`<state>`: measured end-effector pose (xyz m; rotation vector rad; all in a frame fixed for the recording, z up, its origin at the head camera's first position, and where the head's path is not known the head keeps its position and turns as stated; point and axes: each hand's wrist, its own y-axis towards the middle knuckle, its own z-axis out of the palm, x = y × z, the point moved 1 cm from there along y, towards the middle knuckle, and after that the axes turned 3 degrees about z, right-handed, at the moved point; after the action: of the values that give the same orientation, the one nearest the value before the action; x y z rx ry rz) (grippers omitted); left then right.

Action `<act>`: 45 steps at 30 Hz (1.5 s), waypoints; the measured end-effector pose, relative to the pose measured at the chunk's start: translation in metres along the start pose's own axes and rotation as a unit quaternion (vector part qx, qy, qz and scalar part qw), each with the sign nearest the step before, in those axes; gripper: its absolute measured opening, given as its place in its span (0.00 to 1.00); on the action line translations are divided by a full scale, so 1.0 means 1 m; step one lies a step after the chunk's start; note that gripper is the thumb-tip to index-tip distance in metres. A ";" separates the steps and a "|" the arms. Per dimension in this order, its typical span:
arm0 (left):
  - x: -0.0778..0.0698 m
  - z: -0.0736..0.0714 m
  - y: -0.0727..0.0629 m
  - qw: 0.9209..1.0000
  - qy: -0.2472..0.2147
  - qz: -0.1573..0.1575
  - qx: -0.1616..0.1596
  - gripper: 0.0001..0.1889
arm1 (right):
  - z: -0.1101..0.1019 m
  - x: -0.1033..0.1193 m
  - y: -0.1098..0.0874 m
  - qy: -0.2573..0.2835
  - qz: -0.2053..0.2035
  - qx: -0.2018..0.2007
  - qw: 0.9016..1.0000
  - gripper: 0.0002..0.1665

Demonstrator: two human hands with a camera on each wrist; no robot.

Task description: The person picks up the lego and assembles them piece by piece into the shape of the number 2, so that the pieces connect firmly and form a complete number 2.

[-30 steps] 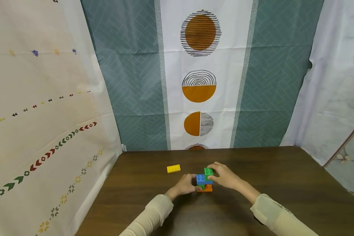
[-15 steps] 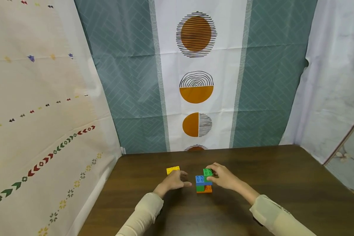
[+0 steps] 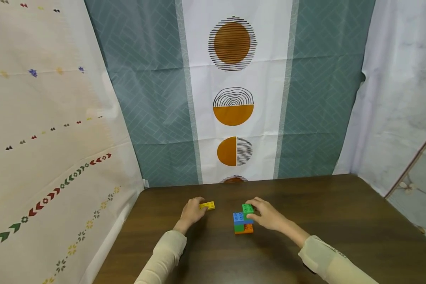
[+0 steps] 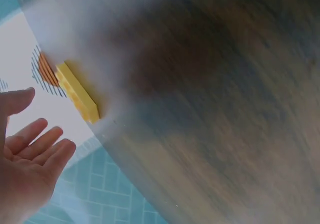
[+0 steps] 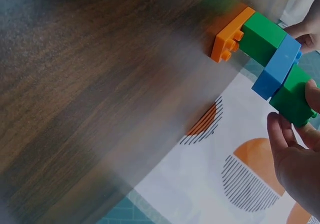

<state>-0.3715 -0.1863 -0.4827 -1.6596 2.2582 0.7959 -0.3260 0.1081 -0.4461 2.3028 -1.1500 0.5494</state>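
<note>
My left hand (image 3: 192, 212) reaches over the left end of a yellow toy brick (image 3: 208, 205) lying on the table. In the left wrist view, the yellow brick (image 4: 77, 91) stands apart from the spread thumb and fingers. My right hand (image 3: 268, 215) pinches the upper green brick (image 5: 294, 96) between thumb and fingers. That brick sits at the top of a stepped stack, on one end of a blue brick (image 5: 278, 66). Beneath the blue one is a second green brick (image 5: 262, 37), standing on a flat orange brick (image 5: 232, 35) at the bottom.
The dark wooden table (image 3: 287, 252) runs back to a hanging cloth (image 3: 156, 98) printed with circles. Pale patterned cloths hang at the left (image 3: 49, 169) and right (image 3: 404, 118).
My left hand has let go of the brick stack and moved left and back to the yellow brick. The right hand stays on the upper green brick; the head view has shifted slightly.
</note>
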 end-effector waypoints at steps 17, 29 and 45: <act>0.007 0.019 0.000 0.996 0.002 -0.033 0.087 0.29 | 0.007 0.001 -0.009 0.021 0.008 -0.007 1.000 0.25; 0.006 0.029 0.003 0.996 0.060 0.017 0.057 0.17 | 0.003 -0.001 -0.005 0.095 0.013 0.025 0.995 0.25; -0.016 0.026 0.001 0.994 0.064 0.091 0.018 0.13 | 0.006 -0.005 -0.005 0.115 0.013 0.011 0.993 0.28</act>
<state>-0.3707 -0.1595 -0.4961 -1.5467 2.5238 0.7004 -0.3235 0.1099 -0.4549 2.1770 -1.0672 0.8178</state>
